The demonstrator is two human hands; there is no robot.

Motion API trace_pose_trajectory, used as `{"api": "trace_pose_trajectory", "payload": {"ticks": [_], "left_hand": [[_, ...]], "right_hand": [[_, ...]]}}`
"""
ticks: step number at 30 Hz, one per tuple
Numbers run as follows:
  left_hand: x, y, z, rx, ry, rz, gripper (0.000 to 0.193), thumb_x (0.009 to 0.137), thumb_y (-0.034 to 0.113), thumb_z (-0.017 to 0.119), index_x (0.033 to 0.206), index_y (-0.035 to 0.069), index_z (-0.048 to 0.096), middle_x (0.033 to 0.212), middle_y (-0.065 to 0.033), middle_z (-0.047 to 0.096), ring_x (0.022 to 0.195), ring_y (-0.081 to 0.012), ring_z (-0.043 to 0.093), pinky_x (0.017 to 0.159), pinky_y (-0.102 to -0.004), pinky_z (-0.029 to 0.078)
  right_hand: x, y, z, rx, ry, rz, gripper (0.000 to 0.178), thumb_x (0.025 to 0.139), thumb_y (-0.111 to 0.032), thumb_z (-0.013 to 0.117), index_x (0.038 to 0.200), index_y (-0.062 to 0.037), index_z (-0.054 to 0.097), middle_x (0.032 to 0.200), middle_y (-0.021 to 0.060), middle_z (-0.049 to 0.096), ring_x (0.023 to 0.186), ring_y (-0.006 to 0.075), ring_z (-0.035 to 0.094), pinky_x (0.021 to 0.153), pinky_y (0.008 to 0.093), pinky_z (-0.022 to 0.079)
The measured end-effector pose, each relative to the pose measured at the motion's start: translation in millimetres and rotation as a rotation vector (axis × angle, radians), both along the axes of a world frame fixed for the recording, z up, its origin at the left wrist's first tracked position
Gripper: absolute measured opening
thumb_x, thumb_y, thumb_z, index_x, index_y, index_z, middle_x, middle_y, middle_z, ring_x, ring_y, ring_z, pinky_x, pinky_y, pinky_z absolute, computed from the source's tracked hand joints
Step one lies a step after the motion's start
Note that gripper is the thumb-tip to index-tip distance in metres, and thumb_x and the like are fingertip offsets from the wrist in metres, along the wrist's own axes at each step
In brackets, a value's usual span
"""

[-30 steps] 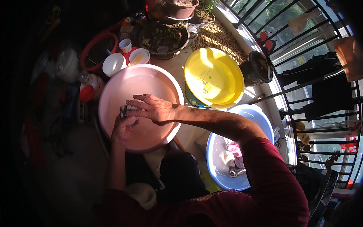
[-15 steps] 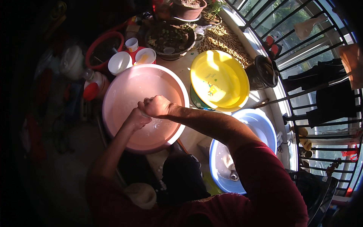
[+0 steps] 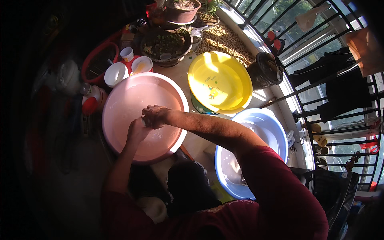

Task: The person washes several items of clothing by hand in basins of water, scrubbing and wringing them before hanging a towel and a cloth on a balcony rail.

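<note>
Over a pink basin (image 3: 113,136) of water, my two hands meet, one against the other. My right hand (image 3: 155,116) is a closed fist, its forearm reaching across from the right. Just below it, nearer to me, my left hand (image 3: 138,130) is closed too. A small pale bit shows between the fists; what they grip is otherwise hidden. Bubbles float on the water beneath them.
Right of the pink basin is a yellow basin (image 3: 195,93). A blue basin (image 3: 285,144) with water and something pale inside lies partly under my right arm. White cups (image 3: 116,74), a pot of soil (image 3: 162,44) and a barred window (image 3: 308,64) stand beyond.
The view has shifted, so basins and window appear farther left. My fists stay together over the pink basin; the right one has turned at the wrist.
</note>
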State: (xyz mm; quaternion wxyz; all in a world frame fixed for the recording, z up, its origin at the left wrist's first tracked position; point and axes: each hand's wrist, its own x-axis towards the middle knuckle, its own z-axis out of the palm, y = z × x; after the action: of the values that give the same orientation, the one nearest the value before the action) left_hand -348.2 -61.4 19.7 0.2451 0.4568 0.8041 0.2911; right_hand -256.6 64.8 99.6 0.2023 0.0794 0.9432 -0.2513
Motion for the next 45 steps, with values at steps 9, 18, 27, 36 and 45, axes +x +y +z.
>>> {"api": "trace_pose_trajectory", "payload": {"ticks": [9, 18, 27, 36, 45], "left_hand": [[43, 0, 67, 0.196, -1.103, 0.248, 0.008, 0.073, 0.006, 0.057, 0.075, 0.005, 0.049, 0.053, -0.0016, 0.045, 0.035, -0.0110, 0.038, 0.033, -0.0232, 0.031], [15, -2, 68, -0.305, -0.711, 0.079, 0.015, 0.069, 0.007, 0.062, 0.061, 0.004, 0.049, 0.047, 0.0018, 0.042, 0.038, -0.0091, 0.041, 0.034, -0.0245, 0.029], [-7, 4, -27, -0.266, 0.169, -0.136, 0.019, 0.066, 0.019, 0.065, 0.070, 0.001, 0.063, 0.072, -0.0224, 0.060, 0.071, -0.0341, 0.063, 0.058, -0.0435, 0.047], [18, -2, -8, -0.194, 0.132, -0.127, 0.033, 0.066, 0.023, 0.069, 0.093, 0.005, 0.059, 0.080, -0.0194, 0.063, 0.077, -0.0373, 0.061, 0.065, -0.0441, 0.048], [-5, 10, 24, -0.284, -0.257, 0.042, 0.031, 0.067, 0.007, 0.064, 0.094, 0.001, 0.050, 0.066, -0.0107, 0.059, 0.049, -0.0235, 0.057, 0.045, -0.0338, 0.045]], "right_hand": [[35, 3, -27, 0.103, 0.930, 0.187, 0.055, 0.063, -0.018, 0.067, 0.115, -0.0188, 0.049, 0.116, 0.0095, 0.046, 0.102, 0.0286, 0.050, 0.084, 0.0346, 0.044], [23, -2, -30, 0.331, 0.673, 0.190, 0.019, 0.071, -0.016, 0.056, 0.089, -0.0083, 0.055, 0.073, 0.0078, 0.061, 0.064, 0.0256, 0.063, 0.054, 0.0389, 0.051], [-5, -8, -35, 0.163, -0.037, 0.116, 0.023, 0.069, -0.016, 0.062, 0.090, -0.0071, 0.067, 0.088, 0.0105, 0.066, 0.083, 0.0247, 0.064, 0.066, 0.0371, 0.052], [-10, -12, -67, 0.007, -0.212, 0.044, 0.035, 0.064, -0.016, 0.068, 0.097, -0.0060, 0.066, 0.088, 0.0112, 0.066, 0.090, 0.0252, 0.062, 0.075, 0.0364, 0.050], [-3, -7, -79, 0.007, 0.378, 0.014, 0.076, 0.064, -0.021, 0.073, 0.132, -0.0173, 0.038, 0.136, 0.0128, 0.033, 0.110, 0.0307, 0.047, 0.089, 0.0367, 0.043]]}}
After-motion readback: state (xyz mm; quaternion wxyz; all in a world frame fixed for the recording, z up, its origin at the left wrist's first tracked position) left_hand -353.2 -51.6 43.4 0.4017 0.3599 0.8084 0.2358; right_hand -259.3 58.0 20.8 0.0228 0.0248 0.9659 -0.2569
